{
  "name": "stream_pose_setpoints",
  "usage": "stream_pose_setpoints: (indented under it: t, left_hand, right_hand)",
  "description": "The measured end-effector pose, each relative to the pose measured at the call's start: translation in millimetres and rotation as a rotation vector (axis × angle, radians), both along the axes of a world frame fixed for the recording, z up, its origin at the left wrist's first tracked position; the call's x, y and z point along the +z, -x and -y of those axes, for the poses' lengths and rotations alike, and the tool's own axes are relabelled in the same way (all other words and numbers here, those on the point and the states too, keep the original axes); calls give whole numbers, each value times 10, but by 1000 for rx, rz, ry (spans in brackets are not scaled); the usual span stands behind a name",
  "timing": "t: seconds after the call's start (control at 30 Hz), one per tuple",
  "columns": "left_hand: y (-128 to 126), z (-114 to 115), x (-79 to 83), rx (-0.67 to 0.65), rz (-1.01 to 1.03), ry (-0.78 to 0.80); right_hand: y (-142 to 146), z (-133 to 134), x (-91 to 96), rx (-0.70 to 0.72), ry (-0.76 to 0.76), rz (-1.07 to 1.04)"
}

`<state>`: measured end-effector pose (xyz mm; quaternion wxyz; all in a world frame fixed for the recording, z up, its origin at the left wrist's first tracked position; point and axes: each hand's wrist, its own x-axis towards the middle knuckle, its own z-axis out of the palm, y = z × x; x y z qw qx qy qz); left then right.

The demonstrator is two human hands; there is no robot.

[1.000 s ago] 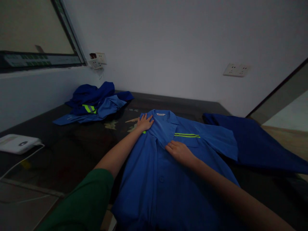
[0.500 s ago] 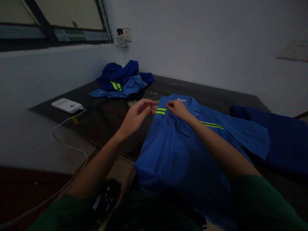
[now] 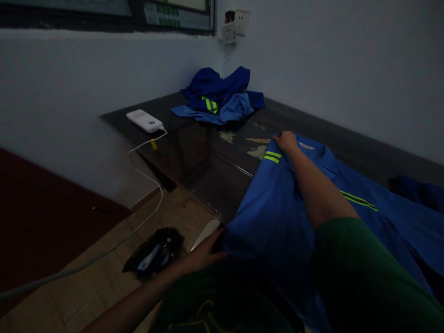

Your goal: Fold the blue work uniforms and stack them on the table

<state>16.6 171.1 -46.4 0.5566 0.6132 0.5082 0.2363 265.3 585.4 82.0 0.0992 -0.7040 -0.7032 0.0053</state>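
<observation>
Head view. The blue shirt (image 3: 274, 208) lies face up on the dark table (image 3: 222, 185), its long axis running from the collar at the far end to the hem at the near end. Both hands are at the same long side of the shirt, one towards each end of it.

Right hand (image 3: 287, 141): placed on the far shoulder, just beyond the yellow-green sleeve bands (image 3: 273, 157). Its fingers are bent down over the shoulder edge; whether cloth is pinched between them cannot be determined. The collar label (image 3: 306, 145) is just to the right of this hand. The body of the shirt extends from it towards the wearer and to the right, partly beneath the forearm.

Left hand (image 3: 204, 252): located at the near corner of the shirt, with the cloth directly to its right. The thumb stands apart from the fingers; the fingertips are dark, so contact or grip cannot be confirmed. This hand is the nearer to the hem; the right hand is the nearer to the collar.

Surroundings: the garment pile (image 3: 222, 92) is beyond the right hand, to its left. The white device (image 3: 144, 120) is well apart from both hands.
</observation>
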Motion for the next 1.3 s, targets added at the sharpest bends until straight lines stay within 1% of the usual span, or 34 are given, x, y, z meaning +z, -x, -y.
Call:
stream_pose_setpoints:
  t: [0.07,0.17,0.23,0.3,0.4,0.5,0.57,0.6,0.67,0.73,0.8,0.87,0.93,1.0,1.07,1.1,1.2,1.3]
  left_hand:
    - [-86,-21,-101,3,139,46]
    - [-145,-19,-124,55,290,115]
    - [-144,8,-75,62,318,166]
    - [-132,55,6,43,302,200]
    - [-121,170,144,42,256,244]
    - [-101,336,258,16,234,328]
    - [-60,445,309,10,209,345]
    - [-30,489,326,20,182,320]
    - [39,550,334,45,109,218]
    - [103,582,300,56,43,106]
    - [148,608,222,49,6,2]
    - [165,640,116,39,-15,-85]
    - [153,672,14,90,-19,-103]
    - [116,681,-50,220,-12,-52]
    - [69,654,-59,344,-25,6]
    - [49,627,-46,371,-35,24]
    - [21,523,22,346,-40,29]
    - [34,443,65,264,-5,10]
  right_hand:
    - [-10,-89,-32,-31,5,-24]
    - [-32,-218,-61,-67,20,-68]
    - [-35,-286,-80,-78,11,-77]
    - [-25,-329,-98,-82,14,-65]
    - [-5,-341,-98,-43,-4,-58]
    - [-11,-325,-68,-23,-105,-111]
    - [-32,-315,-61,-39,-161,-143]
    - [-43,-312,-70,-46,-181,-151]
    - [-62,-305,-114,-60,-219,-155]
    - [-72,-295,-177,-72,-249,-145]
    - [-76,-285,-225,-68,-247,-117]
    - [-79,-277,-227,-43,-225,-95]
    - [-85,-256,-179,-9,-221,-100]
    - [-91,-195,-100,36,-255,-118]
    - [-89,-65,-26,106,-300,-119]
    - [-84,27,-2,148,-309,-109]
    - [-60,372,-1,281,-245,-51]
    - [-59,701,-54,389,-150,-9]
